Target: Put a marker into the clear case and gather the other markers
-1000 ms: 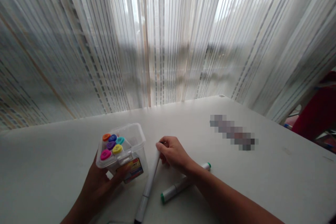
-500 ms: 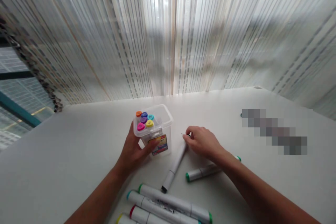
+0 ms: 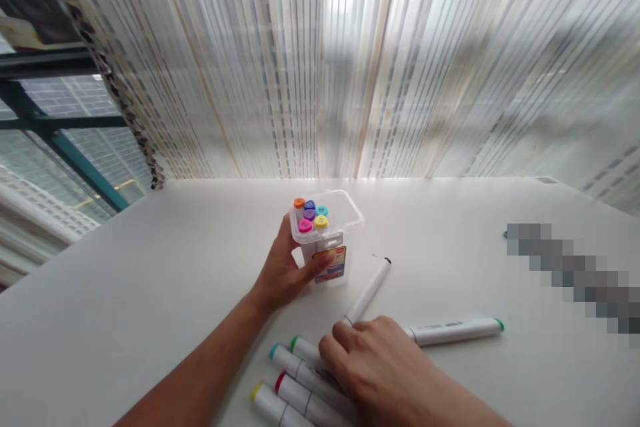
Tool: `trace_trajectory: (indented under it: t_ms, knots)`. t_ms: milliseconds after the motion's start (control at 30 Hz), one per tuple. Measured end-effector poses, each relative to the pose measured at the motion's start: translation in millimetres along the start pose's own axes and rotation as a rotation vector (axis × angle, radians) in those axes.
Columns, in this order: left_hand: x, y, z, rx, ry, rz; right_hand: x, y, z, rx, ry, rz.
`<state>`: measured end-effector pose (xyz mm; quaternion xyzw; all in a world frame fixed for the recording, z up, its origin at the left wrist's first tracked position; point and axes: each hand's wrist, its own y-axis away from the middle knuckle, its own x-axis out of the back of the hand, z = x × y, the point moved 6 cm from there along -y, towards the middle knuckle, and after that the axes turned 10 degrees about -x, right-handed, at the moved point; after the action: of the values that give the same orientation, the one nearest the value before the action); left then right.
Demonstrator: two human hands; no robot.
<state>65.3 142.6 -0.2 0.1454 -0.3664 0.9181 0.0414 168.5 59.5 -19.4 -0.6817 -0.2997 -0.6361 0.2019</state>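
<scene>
clamped the left hand point(image 3: 287, 270) on the near-left side of a small clear plastic tub point(image 3: 356, 221), thumb across its orange-and-blue label, fingers behind. stood the clear plastic tub upright and open-topped on the plain white table point(image 3: 150, 293), with round coloured marker caps point(image 3: 310, 215) in orange, blue, teal, purple, pink and yellow packed into the corner closest to that grip, the half away from it free.

had the right hand point(image 3: 373, 363) lying palm down, fingers bent, over a row of fat white markers point(image 3: 297, 365) with green, teal, red and yellow ends, close to the bottom of the view. could not tell whether closed on one or merely resting there.

found a slim white marker with a black tip point(image 3: 370, 288) slanting from just ahead of the right knuckles up toward the tub, tip just beside the tub's right wall and apart from it. found a white marker with a green cap point(image 3: 457, 330) lying crosswise just right of the right hand.

had wide bare tabletop left of the left forearm, out to the table's left edge below a dark-framed window point(image 3: 65, 147). had a narrower bare strip beyond the tub, ending at the far edge where a striped sheer curtain point(image 3: 350, 80) hung. met a blurred patch, too unclear to name, well right of both hands.
</scene>
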Motion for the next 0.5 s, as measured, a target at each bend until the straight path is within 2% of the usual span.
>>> trace_trajectory:
  t_ms: [100, 333, 500]
  knots:
    - [0.3, -1, 3, -0.021, -0.011, -0.005, -8, -4, -6, 0.016, 0.055, 0.027]
    - [0.0, 0, 0, -0.011, 0.012, -0.001, 2, 2, 12, -0.172, -0.064, -0.048]
    - [-0.4, 1, -2, -0.012, 0.010, -0.002, 6, 3, 23, -0.230, -0.039, -0.065]
